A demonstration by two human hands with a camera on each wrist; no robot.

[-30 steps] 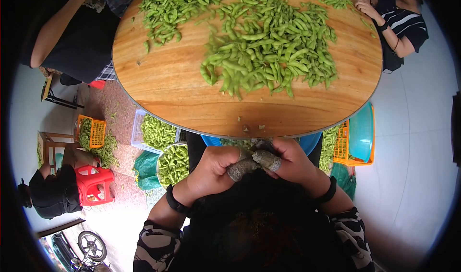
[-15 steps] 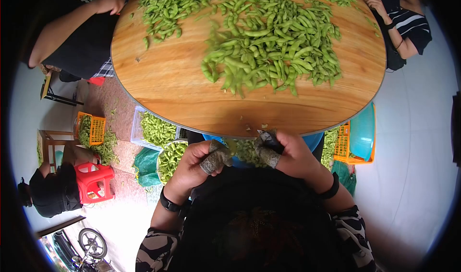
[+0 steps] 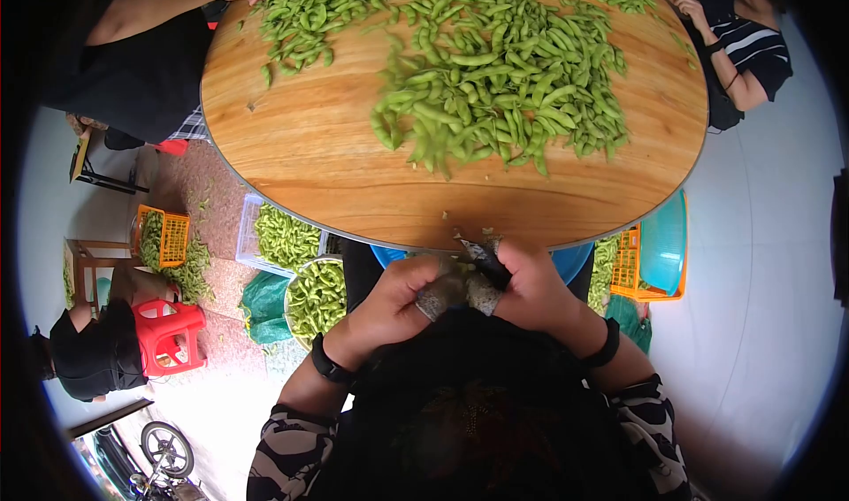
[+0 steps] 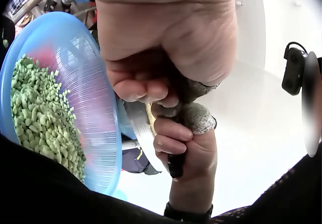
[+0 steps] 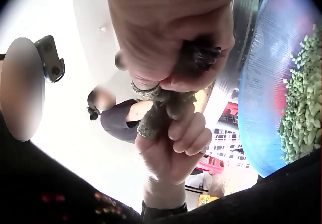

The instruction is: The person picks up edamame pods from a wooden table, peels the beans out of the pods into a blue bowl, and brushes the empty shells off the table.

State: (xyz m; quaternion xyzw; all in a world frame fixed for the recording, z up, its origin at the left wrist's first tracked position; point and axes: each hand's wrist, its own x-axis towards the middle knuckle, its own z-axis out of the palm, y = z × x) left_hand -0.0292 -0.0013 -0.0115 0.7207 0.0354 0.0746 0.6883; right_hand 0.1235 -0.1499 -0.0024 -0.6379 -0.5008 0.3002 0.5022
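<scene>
A: What are the hands doing at the near edge of the wooden table?

B: They meet fingertip to fingertip. The right hand curls its fingers round a dark tool, whose tip points away toward the table's edge.

A: And the left hand?

B: Its fingers are bent, close in against the right hand. Whether a pod is pinched there cannot be told; the fingertips hide it. Grey covers wrap the thumbs.

A: Where are the green pods?

B: Heaped on the table, from the middle toward the far side, with more at far left.

A: Any loose beans?

B: Shelled beans lie in the blue basket, just below the hands.

A: Who else is there?

B: One person at far left, an arm at the table's edge, and another in a striped top at far right. An orange crate stands on the right, a red stool on the near left.
</scene>
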